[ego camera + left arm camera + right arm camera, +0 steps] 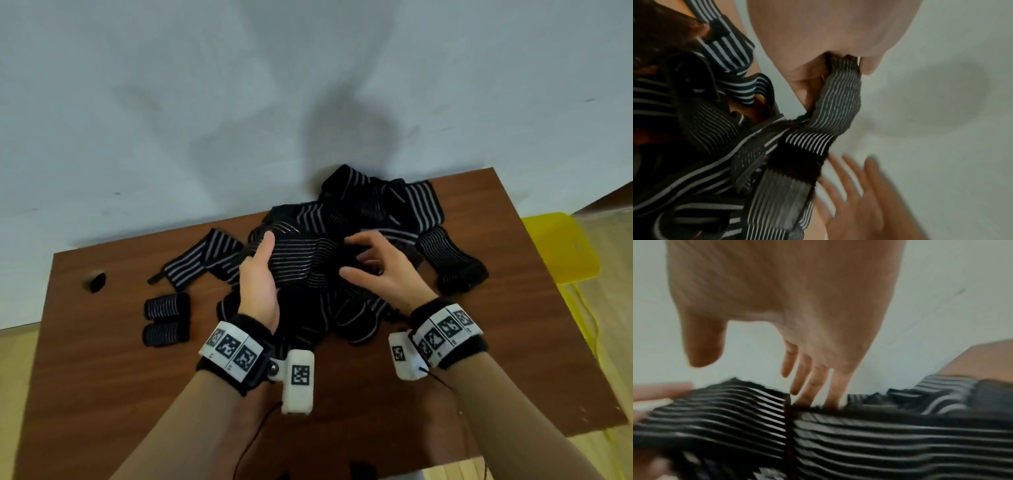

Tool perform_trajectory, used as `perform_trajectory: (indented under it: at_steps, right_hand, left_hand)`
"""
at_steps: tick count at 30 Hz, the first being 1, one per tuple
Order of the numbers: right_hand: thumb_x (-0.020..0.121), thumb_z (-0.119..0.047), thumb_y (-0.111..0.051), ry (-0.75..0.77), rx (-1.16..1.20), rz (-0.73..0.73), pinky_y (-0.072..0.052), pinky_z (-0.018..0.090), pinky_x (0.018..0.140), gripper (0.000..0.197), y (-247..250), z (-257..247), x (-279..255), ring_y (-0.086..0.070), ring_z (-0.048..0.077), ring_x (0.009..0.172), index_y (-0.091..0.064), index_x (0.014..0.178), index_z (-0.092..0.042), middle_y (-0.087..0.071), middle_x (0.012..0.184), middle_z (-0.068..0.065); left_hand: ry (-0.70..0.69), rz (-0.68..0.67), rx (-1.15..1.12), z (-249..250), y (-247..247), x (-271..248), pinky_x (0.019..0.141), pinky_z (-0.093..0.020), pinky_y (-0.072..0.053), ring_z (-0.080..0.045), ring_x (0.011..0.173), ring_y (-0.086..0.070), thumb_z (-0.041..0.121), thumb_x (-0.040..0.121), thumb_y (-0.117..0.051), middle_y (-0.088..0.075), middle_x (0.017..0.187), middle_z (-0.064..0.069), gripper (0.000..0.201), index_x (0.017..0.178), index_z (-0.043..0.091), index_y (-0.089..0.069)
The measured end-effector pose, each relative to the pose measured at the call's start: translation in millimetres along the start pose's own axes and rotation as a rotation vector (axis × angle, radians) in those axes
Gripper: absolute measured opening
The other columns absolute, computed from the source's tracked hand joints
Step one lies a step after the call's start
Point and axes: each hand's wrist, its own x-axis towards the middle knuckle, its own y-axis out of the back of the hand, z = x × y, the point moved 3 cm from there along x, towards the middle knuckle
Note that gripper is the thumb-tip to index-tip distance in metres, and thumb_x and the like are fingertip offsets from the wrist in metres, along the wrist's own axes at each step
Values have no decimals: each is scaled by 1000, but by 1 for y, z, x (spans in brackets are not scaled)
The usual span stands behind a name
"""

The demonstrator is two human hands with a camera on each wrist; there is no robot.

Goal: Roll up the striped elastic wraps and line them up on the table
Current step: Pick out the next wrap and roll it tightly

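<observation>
A tangled pile of black striped elastic wraps (359,205) lies in the middle of the brown table (102,359). My left hand (263,246) pinches one end of a striped wrap (301,253) between thumb and fingers; the left wrist view shows that pinch (842,63) on the wrap (838,100). My right hand (356,257) hovers over the wrap's other part with spread fingers. In the right wrist view its straight fingertips (818,395) touch the wrap's far edge (859,434). Two rolled wraps (166,306) (166,334) sit side by side at the left.
A flat unrolled wrap (205,257) lies left of the pile, another (448,260) to its right. A small dark roll (95,281) stands near the table's left edge. A yellow chair (561,250) is beyond the right edge. A white wall backs the table.
</observation>
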Motion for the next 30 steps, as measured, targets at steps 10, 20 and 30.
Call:
perform_trajectory:
  at_steps: [10, 20, 30]
  right_hand:
    - [79, -47, -85, -27, -138, 256, -44, 12, 64, 27, -87, -68, -28, -58, -4, 68, -65, 87, -31, -61, 74, -12]
    - [93, -26, -77, 513, -613, 606, -53, 29, 80, 14, -154, -105, -73, -61, 21, 96, -83, 99, -15, -70, 115, 0]
    - [99, -9, -46, 68, 501, 692, -46, 38, 89, 32, -133, -99, -93, -62, 16, 94, -71, 88, -27, -66, 95, 2]
  left_hand:
    - [-365, -11, 494, 34, 37, -29, 81, -35, -47, -15, 81, -66, 36, 102, -60, -59, 76, -6, 29, 93, 8, -60]
    - [-303, 23, 264, 58, 120, -9, 118, -50, -39, -23, 143, -46, 44, 88, -57, -48, 156, -3, 75, 156, 19, -37]
    - [2, 9, -87, 92, 159, -14, 54, -30, -58, -25, 90, -73, 20, 109, -47, -70, 121, -14, 47, 154, 5, -38]
